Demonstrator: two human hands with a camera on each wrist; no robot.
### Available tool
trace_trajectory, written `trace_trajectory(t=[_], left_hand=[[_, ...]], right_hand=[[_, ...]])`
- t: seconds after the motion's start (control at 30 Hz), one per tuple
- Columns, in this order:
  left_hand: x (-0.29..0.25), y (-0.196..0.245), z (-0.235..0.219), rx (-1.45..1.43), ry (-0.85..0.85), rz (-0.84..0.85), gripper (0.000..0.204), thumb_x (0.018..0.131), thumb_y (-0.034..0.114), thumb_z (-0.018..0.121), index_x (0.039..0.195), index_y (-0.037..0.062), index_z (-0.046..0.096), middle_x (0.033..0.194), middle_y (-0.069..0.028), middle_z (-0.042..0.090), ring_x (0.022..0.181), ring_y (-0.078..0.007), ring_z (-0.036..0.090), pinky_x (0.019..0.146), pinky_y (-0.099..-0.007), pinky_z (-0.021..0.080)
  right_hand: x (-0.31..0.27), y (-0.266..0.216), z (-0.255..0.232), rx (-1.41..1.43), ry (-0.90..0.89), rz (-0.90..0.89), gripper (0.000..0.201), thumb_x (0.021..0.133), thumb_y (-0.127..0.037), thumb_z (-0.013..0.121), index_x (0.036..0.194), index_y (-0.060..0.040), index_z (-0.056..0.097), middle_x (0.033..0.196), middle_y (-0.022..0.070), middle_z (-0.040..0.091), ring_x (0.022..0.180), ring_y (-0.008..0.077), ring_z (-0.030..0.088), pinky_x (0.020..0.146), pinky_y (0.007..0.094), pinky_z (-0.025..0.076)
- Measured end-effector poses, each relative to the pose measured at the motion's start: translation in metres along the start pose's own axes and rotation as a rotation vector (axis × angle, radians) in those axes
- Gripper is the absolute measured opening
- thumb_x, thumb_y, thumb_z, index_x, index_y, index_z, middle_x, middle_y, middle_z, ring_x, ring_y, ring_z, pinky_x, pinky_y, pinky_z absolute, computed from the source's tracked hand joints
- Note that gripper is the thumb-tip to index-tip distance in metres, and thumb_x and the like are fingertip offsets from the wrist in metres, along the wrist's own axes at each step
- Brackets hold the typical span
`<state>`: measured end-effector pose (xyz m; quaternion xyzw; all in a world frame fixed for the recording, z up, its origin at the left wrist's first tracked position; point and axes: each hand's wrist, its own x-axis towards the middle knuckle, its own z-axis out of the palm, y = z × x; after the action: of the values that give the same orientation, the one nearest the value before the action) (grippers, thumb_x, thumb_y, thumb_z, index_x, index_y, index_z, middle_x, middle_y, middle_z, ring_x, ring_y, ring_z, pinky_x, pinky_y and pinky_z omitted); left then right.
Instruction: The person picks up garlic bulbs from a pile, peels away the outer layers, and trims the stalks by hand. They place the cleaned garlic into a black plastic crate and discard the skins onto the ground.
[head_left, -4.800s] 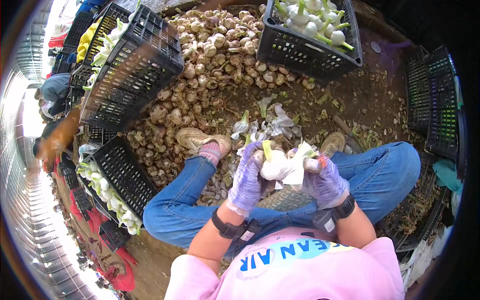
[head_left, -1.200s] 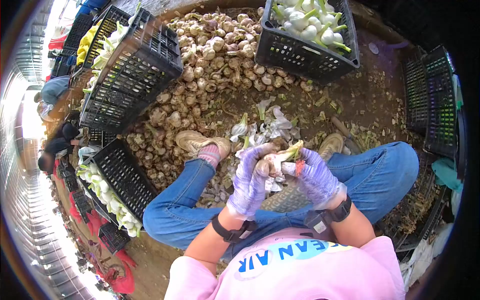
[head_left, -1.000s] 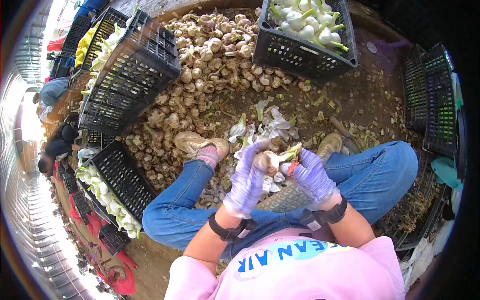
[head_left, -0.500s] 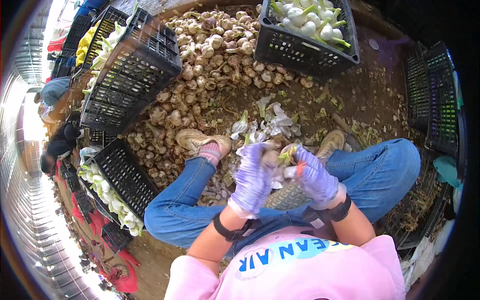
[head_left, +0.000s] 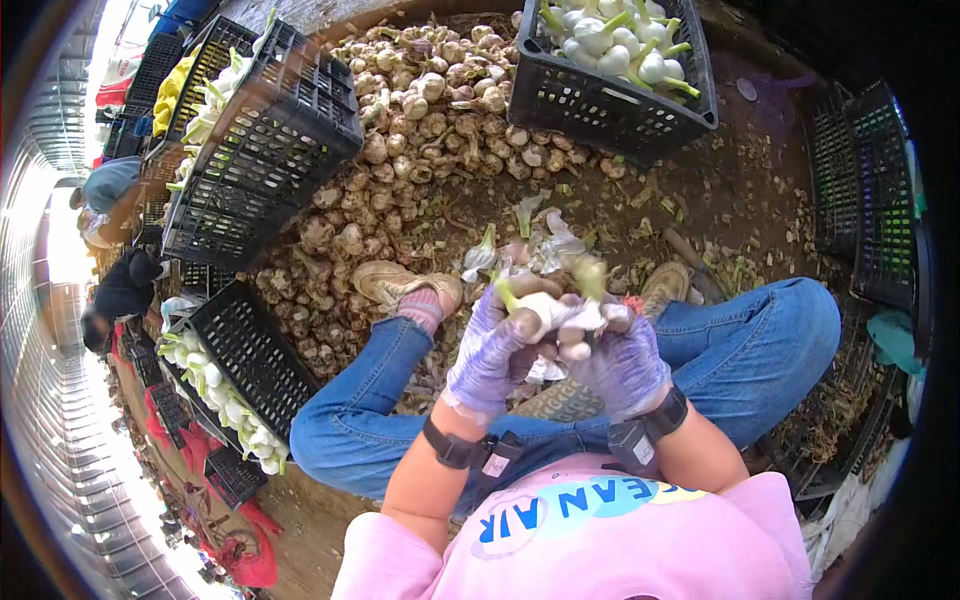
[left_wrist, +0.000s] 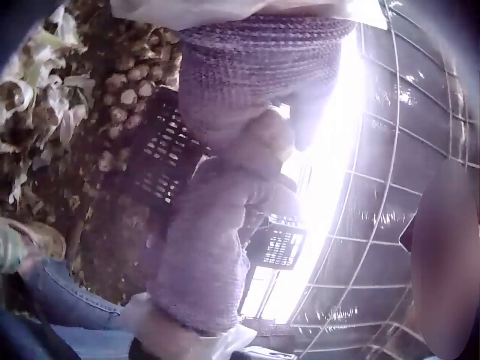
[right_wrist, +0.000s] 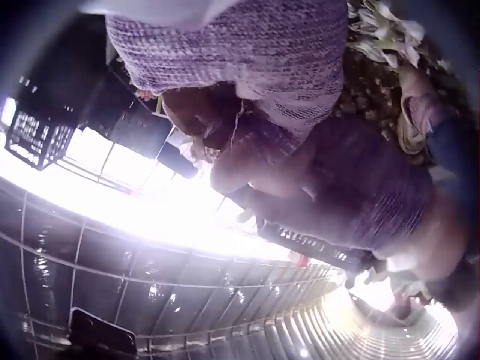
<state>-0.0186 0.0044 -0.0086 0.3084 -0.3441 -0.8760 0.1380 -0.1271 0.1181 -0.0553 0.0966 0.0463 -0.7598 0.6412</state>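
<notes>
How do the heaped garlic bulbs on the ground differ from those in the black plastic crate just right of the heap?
The dull brownish garlic bulbs look soil-stained; the bright white garlic bulbs look clean. The brownish bulbs lie heaped on the ground; the white bulbs sit in the black plastic crate. Both are rounded.

In the head view, fingers of the left hand (head_left: 490,355) and right hand (head_left: 625,365) covered part of the white garlic bulb (head_left: 546,312), and a pale green piece (head_left: 590,277) beside it was smeared by motion. The top edge cut off the crate of garlic (head_left: 600,105). The left wrist view hid most of what the hands held.
</notes>
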Motion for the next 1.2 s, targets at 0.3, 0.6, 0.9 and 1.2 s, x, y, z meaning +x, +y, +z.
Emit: trace_trajectory(t=[0.3,0.6,0.9,1.2], left_hand=[[0.003,-0.007,-0.017,0.490,0.141,0.454,0.029,0.085,0.015,0.063,0.110,-0.0001,0.060,0.115,-0.0123,0.057,0.101,-0.0202,0.057,0.092,-0.0326,0.044],[-0.001,-0.007,-0.029,-0.162,0.220,0.314,0.051,0.080,0.024,0.070,0.121,0.0003,0.050,0.110,-0.0137,0.059,0.098,-0.0226,0.060,0.086,-0.0350,0.050],[-0.014,0.027,-0.002,0.376,-0.051,0.253,0.033,0.082,0.007,0.065,0.113,-0.0004,0.059,0.102,-0.0120,0.064,0.097,-0.0217,0.061,0.089,-0.0328,0.046],[-0.019,0.042,-0.007,0.504,-0.194,0.163,0.036,0.084,0.001,0.061,0.119,0.0018,0.057,0.106,-0.0095,0.063,0.100,-0.0179,0.059,0.087,-0.0305,0.046]], right_hand=[[-0.004,-0.016,0.022,-0.867,0.152,-0.159,0.038,0.091,-0.026,0.047,0.115,0.0039,0.049,0.105,0.0156,0.060,0.091,0.0222,0.059,0.074,0.0305,0.049],[-0.007,-0.041,0.058,-0.678,0.099,-0.341,0.032,0.085,-0.015,0.062,0.113,-0.0007,0.053,0.110,0.0175,0.058,0.101,0.0242,0.058,0.085,0.0373,0.050],[-0.006,-0.025,0.063,-1.161,0.195,-0.051,0.027,0.082,-0.016,0.067,0.102,-0.0014,0.055,0.092,0.0047,0.058,0.085,0.0107,0.055,0.078,0.0254,0.047],[-0.010,-0.028,0.062,-0.839,0.089,0.115,0.034,0.079,-0.012,0.069,0.108,-0.0013,0.055,0.099,0.0073,0.059,0.086,0.0139,0.058,0.080,0.0284,0.049]])
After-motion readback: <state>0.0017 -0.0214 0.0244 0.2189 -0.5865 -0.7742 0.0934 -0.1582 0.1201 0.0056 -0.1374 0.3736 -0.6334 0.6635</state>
